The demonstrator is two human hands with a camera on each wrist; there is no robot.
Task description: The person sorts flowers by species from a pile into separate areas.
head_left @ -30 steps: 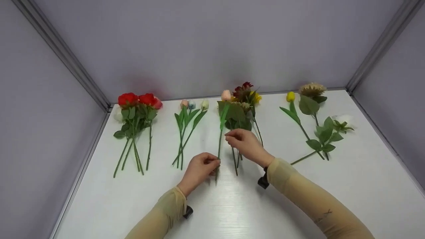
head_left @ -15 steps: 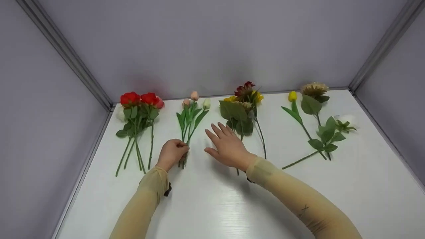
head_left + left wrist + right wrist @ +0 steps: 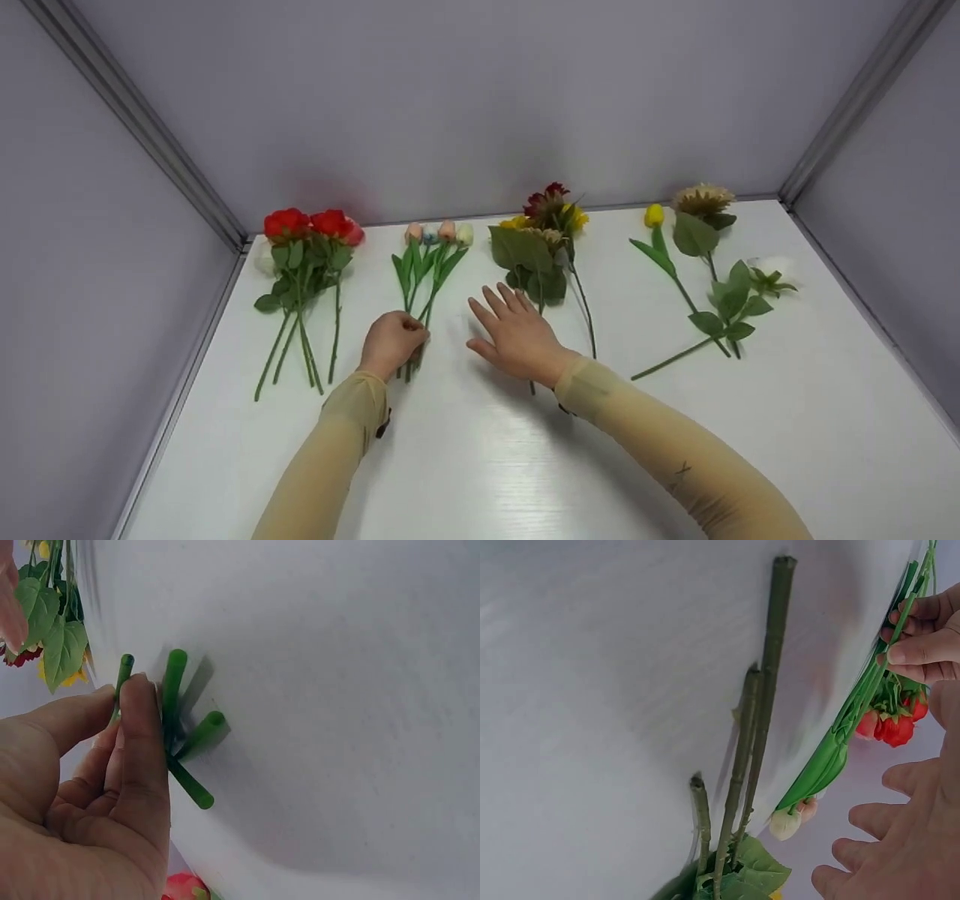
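My left hand (image 3: pixel 391 345) pinches the stem of a pink tulip (image 3: pixel 447 230) between thumb and fingertips. That tulip lies among the other tulips, between a blue tulip (image 3: pixel 430 234) and a white tulip (image 3: pixel 465 235), with another pink tulip (image 3: pixel 413 232) at the left. Seen from the left wrist, the pinched stem (image 3: pixel 124 673) stands apart from several green stem ends (image 3: pixel 174 675) beside the fingers. My right hand (image 3: pixel 519 339) holds nothing; its fingers are spread over the lower stems of the mixed flowers (image 3: pixel 525 251), whose bare brown stems (image 3: pixel 769 675) show in the right wrist view.
Red roses (image 3: pixel 286 225) with leafy stems lie at the left of the white table (image 3: pixel 480 465). At the right are a yellow tulip (image 3: pixel 654 216), a beige flower (image 3: pixel 703 199) and a white rose (image 3: pixel 776 274) with crossing stems. Grey walls (image 3: pixel 480 112) border the table.
My left hand has carried the pink tulip left from beside the mixed flowers to the tulips, and its head has come down level with theirs. My right hand has spread its fingers.
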